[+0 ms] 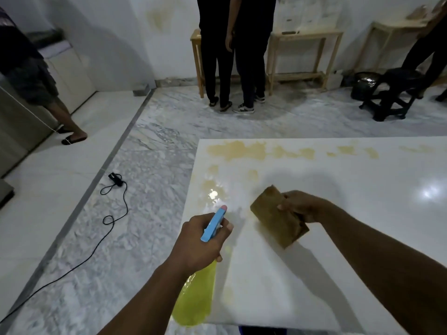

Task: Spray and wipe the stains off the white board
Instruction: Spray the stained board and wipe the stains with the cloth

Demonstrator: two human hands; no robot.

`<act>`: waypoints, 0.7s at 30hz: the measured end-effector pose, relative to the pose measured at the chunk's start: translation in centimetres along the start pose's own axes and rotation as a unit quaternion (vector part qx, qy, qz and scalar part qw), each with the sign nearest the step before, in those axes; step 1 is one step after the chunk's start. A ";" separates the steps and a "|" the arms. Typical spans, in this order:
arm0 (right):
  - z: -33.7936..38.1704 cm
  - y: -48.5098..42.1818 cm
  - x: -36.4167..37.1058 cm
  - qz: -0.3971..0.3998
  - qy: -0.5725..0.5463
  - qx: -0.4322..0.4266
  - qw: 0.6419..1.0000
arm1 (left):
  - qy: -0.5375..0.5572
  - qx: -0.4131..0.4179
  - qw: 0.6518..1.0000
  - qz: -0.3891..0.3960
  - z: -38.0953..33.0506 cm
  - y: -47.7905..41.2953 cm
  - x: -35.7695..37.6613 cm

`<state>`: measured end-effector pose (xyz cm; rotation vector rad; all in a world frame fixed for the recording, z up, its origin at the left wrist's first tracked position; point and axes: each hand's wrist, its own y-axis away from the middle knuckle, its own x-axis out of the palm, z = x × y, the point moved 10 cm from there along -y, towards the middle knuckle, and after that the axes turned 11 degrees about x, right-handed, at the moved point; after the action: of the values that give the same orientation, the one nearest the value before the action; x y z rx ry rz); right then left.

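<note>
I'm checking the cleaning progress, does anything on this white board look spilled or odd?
Yes. Yellowish stains blotch the far edge of the white board, with fainter spots and a wet glossy patch ahead of the spray bottle in the left hand. The right hand holds a brown cloth.

text: none legible | wall papers: too blurred

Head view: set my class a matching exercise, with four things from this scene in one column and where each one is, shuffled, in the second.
Things:
1 spray bottle
2 brown cloth
3 yellowish stains
4 black cable

Places:
a on the marble floor
b in the right hand
c along the far edge of the white board
d in the left hand

Pairs: 1-d, 2-b, 3-c, 4-a
</note>
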<state>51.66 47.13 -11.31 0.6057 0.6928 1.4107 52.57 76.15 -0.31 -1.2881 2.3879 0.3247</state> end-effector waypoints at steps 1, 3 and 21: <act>3.1 -1.9 -1.9 -0.043 0.065 -0.013 0.997 | -0.002 -0.005 1.000 0.002 0.6 -1.3 -0.4; 8.7 -5.5 -5.0 -0.156 0.232 -0.023 0.960 | 0.006 -0.017 1.000 0.000 2.1 -4.0 -1.3; -5.7 -2.5 7.6 -0.348 0.514 -0.135 0.772 | -0.016 -0.032 0.999 0.025 5.3 -3.7 -2.6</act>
<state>49.31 54.39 -17.56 -0.7184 1.3579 0.9941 58.23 78.09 -3.86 -1.2421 2.4048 0.4366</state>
